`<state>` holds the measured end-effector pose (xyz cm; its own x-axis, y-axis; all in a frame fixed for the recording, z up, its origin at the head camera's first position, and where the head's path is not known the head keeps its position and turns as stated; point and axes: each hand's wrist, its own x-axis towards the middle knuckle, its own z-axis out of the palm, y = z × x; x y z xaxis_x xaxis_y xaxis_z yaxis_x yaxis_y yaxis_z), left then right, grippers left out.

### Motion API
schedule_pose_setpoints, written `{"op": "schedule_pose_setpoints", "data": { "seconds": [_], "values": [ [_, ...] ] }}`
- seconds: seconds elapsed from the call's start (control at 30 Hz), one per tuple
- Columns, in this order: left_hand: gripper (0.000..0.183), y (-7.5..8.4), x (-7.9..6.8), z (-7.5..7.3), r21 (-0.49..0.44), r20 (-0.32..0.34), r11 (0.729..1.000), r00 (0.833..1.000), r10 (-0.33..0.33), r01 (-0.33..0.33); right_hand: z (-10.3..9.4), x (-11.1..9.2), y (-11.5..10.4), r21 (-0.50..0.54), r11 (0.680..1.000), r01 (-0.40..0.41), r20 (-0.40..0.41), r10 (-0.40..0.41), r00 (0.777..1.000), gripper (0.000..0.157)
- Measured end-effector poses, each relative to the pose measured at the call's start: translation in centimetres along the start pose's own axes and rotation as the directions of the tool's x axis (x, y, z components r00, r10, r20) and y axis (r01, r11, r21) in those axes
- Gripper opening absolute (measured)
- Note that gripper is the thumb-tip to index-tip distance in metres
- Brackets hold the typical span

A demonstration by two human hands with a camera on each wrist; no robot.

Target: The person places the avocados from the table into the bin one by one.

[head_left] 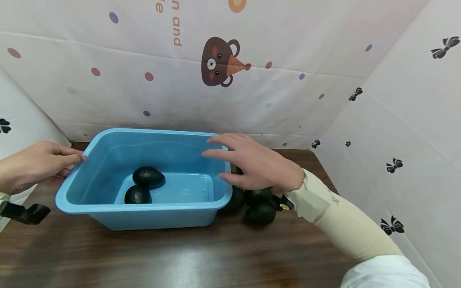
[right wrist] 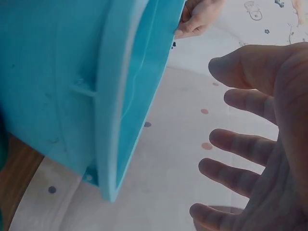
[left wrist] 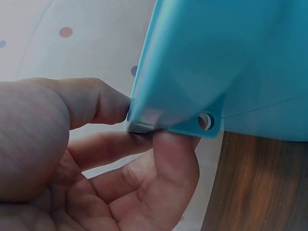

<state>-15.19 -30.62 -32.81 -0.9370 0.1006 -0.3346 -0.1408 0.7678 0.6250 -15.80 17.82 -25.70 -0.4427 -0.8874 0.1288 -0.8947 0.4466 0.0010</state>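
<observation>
A light blue plastic basin (head_left: 155, 218) stands on the table, with two dark avocados, one (head_left: 148, 177) lying behind the other (head_left: 138, 195), on its floor. My left hand (head_left: 43, 166) pinches the basin's left rim between thumb and fingers. In the left wrist view, the thumb is on the rim's outer edge and curled fingers sit under it, near a small hole in a tab. My right hand (head_left: 255, 164) hovers over the right rim, fingers spread and nothing in them. In the right wrist view its fingertips are apart from the rim.
Several more dark avocados (head_left: 260, 214) lie on the brown wooden table (head_left: 187, 260) just right of the basin, partly hidden under my right hand and wrist. A patterned white sheet (head_left: 173, 96) hangs behind, with further white sheeting (head_left: 407, 132) at the right.
</observation>
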Motion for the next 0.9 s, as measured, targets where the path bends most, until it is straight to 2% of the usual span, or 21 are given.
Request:
{"op": "schedule_pose_setpoints", "data": {
  "seconds": [0.17, 0.33, 0.57, 0.7, 0.9],
  "values": [
    [0.067, -0.1, -0.1, 0.0, 0.0, 0.002, 1.0, 1.0, -0.012, 0.012, 0.8, -2.0, 0.4, 0.026, 0.999, -0.032, -0.014, 0.033, 0.999, 0.05],
    [0.069, -0.2, 0.3, 0.1, -0.009, 0.0, 1.0, 1.0, 0.002, -0.002, 1.5, -4.5, 0.6, 0.068, 0.99, -0.12, 0.005, 0.12, 0.993, 0.053],
    [0.068, -0.1, 0.4, 0.2, -0.021, 0.001, 1.0, 1.0, 0.001, -0.001, 3.1, -7.8, 0.5, 0.073, 0.972, -0.223, -0.022, 0.225, 0.974, 0.062],
    [0.067, 0.0, 0.3, 0.2, -0.014, 0.007, 1.0, 1.0, -0.001, 0.002, 5.1, -9.6, 0.3, 0.08, 0.955, -0.287, -0.049, 0.291, 0.955, 0.073],
    [0.067, -0.2, 0.3, 0.0, -0.005, 0.008, 1.0, 1.0, 0.012, -0.012, 10.0, -11.9, 0.2, 0.064, 0.924, -0.376, -0.081, 0.38, 0.921, 0.076]
  ]
}}
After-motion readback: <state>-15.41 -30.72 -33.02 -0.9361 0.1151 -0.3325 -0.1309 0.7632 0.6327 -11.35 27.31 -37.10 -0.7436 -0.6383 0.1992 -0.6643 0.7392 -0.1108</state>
